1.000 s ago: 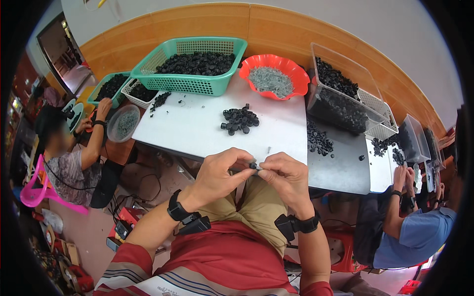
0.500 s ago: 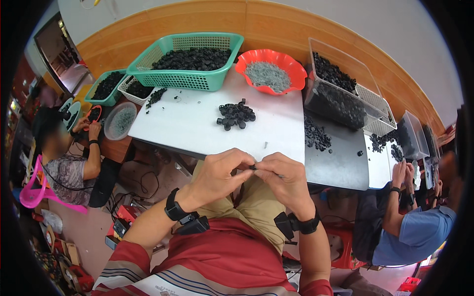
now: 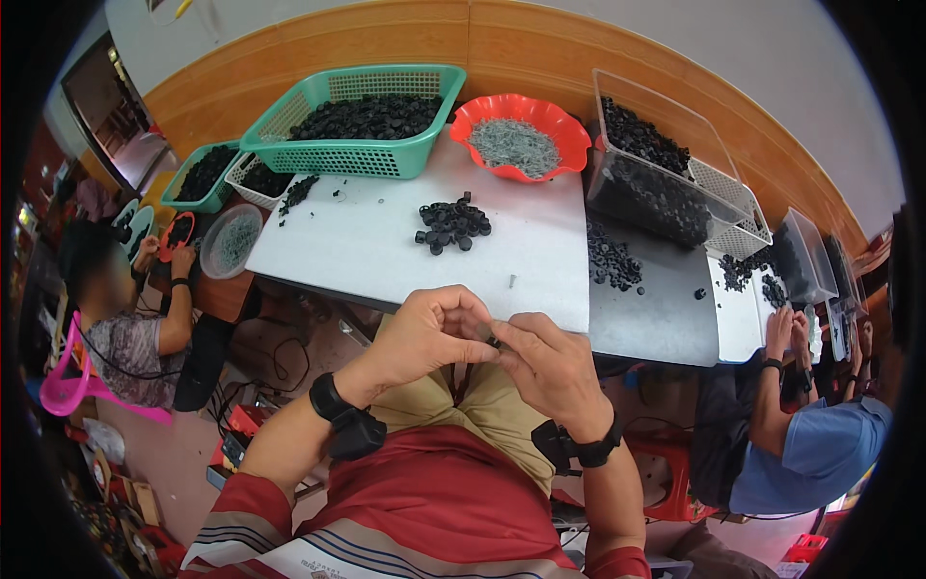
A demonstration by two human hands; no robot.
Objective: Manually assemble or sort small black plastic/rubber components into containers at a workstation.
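My left hand (image 3: 434, 333) and my right hand (image 3: 552, 365) meet fingertip to fingertip just off the front edge of the white table. Pinched between them is a small dark piece (image 3: 494, 342), mostly covered by the fingers. Beyond my hands, a loose heap of small black round caps (image 3: 453, 224) lies on the white table top (image 3: 357, 256). One small grey pin-like piece (image 3: 512, 281) lies by itself close to the table's front edge.
A green basket (image 3: 357, 157) of black parts and a red scalloped bowl (image 3: 569, 145) of thin, clear-grey pieces stand at the back. Right of them is a clear bin (image 3: 656, 193) of black parts. People work at left (image 3: 135, 318) and right (image 3: 820, 444).
My hands have shifted slightly, and my right fingers have turned further over the small piece. The view has swung a little, so the table things sit slightly more to the left.
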